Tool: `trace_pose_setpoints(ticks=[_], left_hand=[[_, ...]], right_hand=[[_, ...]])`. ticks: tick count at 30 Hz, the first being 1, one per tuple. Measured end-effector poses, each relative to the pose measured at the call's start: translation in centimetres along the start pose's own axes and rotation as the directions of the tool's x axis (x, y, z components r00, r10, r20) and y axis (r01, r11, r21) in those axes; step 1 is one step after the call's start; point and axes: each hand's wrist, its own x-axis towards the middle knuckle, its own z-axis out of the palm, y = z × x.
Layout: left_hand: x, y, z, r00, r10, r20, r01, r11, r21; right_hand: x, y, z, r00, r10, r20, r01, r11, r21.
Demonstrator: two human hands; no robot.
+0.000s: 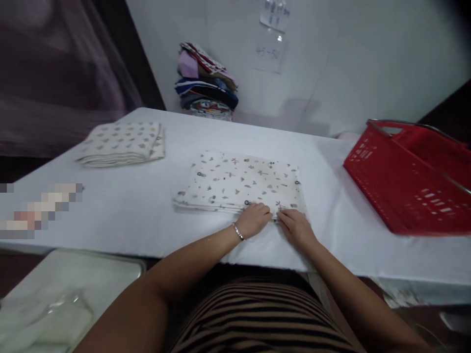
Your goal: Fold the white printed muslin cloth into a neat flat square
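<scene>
A folded white cloth with small dark prints lies flat in the middle of the white table. My left hand, with a bracelet on its wrist, and my right hand meet at the cloth's near edge. Both have their fingers curled and pinch that edge, close together.
A second folded printed cloth lies at the far left of the table. A red plastic basket stands at the right. A stack of coloured fabrics leans against the back wall. A tray with clear plastic sits low at the left.
</scene>
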Motion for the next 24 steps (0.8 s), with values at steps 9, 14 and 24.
trace_pose_setpoints(ticks=[9, 14, 24], left_hand=[[-3.8, -2.3, -1.7, 0.991, -0.131, 0.039, 0.130, 0.991, 0.046], [-7.5, -4.6, -3.7, 0.966, -0.254, 0.043, 0.251, 0.965, 0.070], [-16.2, -10.2, -7.3, 0.838, -0.531, -0.127, 0.537, 0.843, 0.019]], right_hand=[[-1.1, 0.7, 0.4, 1.000, -0.004, 0.029, 0.002, 0.995, 0.095], [-0.2, 0.4, 0.1, 1.000, -0.001, -0.004, 0.002, 0.992, 0.127], [4.4, -1.8, 1.9, 0.994, -0.089, 0.064, 0.078, 0.985, 0.153]])
